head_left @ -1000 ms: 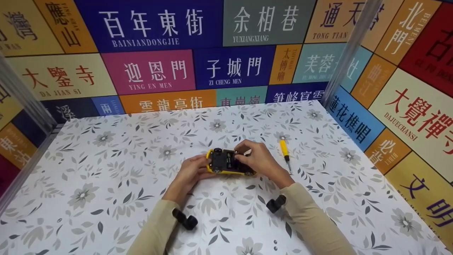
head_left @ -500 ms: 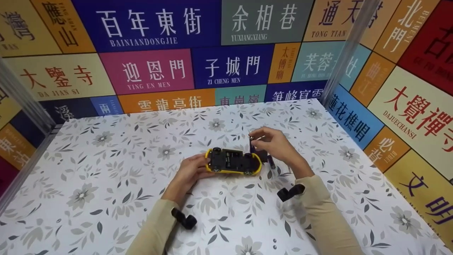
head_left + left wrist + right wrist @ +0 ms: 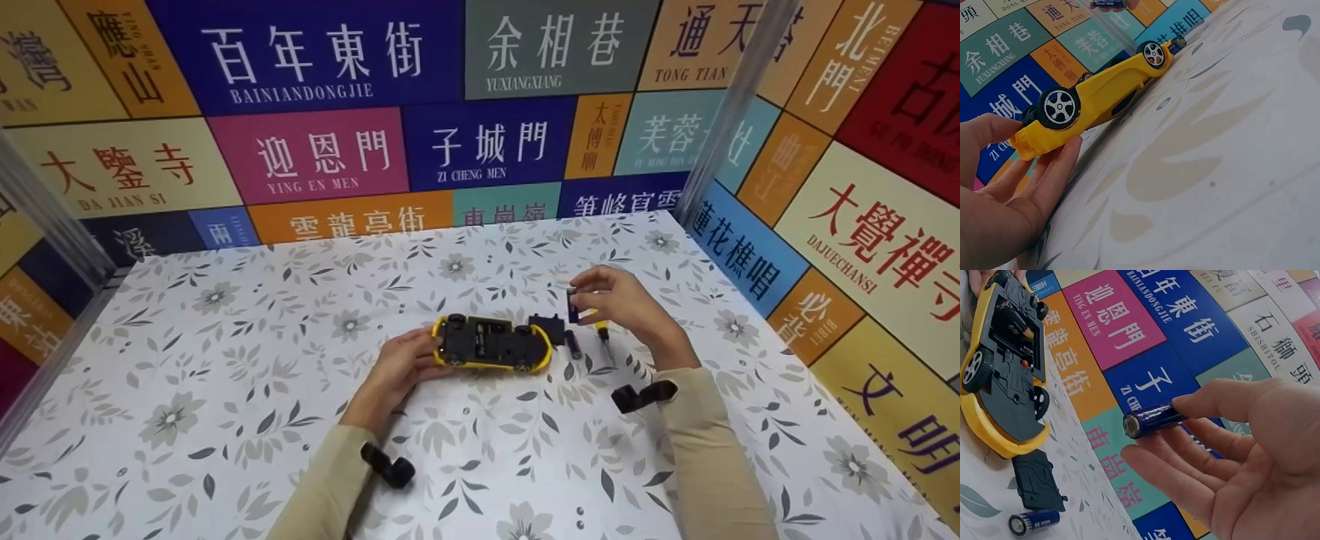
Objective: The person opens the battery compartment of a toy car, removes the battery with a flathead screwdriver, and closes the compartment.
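Observation:
A yellow toy car (image 3: 491, 343) lies upside down, its black underside and an uncovered battery compartment facing up. My left hand (image 3: 401, 360) grips its left end between thumb and fingers, as the left wrist view shows on the yellow body (image 3: 1112, 93). At least one battery (image 3: 1013, 318) sits inside the compartment. Between thumb and fingers, my right hand (image 3: 626, 304) pinches a dark blue battery (image 3: 1151, 421) above the table, to the right of the car. A second blue battery (image 3: 1033, 522) lies on the cloth near the black battery cover (image 3: 1036, 481).
A screwdriver (image 3: 603, 330) with a yellow handle lies right of the loose battery, partly behind the right hand. The table has a floral cloth (image 3: 262, 390). Panels with printed characters (image 3: 307, 56) stand along the back and sides.
My right hand has drawn away from the car's compartment toward the right, carrying a battery. The cover and loose battery have come into view. My left hand keeps its grip on the car.

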Demonstrator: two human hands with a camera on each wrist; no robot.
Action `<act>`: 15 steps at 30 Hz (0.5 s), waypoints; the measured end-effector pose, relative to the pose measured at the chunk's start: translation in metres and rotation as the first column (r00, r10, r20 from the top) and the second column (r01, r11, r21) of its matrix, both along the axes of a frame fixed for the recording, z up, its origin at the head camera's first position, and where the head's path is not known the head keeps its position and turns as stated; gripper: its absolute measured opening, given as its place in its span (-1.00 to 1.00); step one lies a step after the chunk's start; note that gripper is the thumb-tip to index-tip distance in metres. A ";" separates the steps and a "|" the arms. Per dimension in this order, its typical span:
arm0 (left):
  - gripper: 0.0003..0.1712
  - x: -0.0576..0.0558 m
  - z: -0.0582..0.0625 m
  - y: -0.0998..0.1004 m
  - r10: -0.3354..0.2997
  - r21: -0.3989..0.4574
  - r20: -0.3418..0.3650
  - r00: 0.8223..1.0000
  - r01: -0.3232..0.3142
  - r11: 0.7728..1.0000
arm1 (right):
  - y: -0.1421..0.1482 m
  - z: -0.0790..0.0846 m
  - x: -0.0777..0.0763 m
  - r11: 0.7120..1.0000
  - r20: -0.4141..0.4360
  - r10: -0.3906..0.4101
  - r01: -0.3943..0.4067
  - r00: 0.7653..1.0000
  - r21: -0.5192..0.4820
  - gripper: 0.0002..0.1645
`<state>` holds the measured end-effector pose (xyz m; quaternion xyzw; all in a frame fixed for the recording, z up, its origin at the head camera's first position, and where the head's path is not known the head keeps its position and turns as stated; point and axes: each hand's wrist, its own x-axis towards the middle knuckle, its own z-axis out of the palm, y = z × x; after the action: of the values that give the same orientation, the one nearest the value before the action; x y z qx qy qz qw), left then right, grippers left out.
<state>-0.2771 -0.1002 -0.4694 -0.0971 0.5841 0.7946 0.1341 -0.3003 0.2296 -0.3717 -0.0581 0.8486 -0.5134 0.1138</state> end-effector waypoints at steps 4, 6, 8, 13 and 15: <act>-0.42 0.000 0.001 0.000 -0.007 0.001 -0.007 1.000 0.007 1.000 | 0.007 -0.003 -0.001 0.999 0.022 -0.024 0.024 0.999 0.029 -0.55; -0.42 0.001 0.001 0.000 -0.009 -0.003 -0.009 1.000 0.008 1.000 | 0.009 -0.006 -0.002 0.999 0.028 -0.022 0.021 0.999 0.035 -0.56; -0.42 0.001 0.001 0.000 -0.009 -0.001 -0.011 1.000 0.009 1.000 | 0.012 -0.009 -0.003 0.999 0.033 -0.017 0.015 0.999 0.036 -0.56; -0.42 0.002 -0.001 0.000 -0.017 0.025 -0.024 1.000 0.017 1.000 | 0.018 -0.019 -0.008 0.998 0.052 -0.024 0.021 0.998 0.052 -0.57; -0.42 0.002 -0.001 0.000 -0.018 0.029 -0.025 1.000 0.019 0.999 | 0.020 -0.022 -0.010 0.997 0.064 -0.034 0.030 0.997 0.066 -0.56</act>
<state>-0.2753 -0.1003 -0.4701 -0.0797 0.5750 0.8029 0.1355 -0.3101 0.2494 -0.3936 -0.0242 0.8615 -0.4889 0.1350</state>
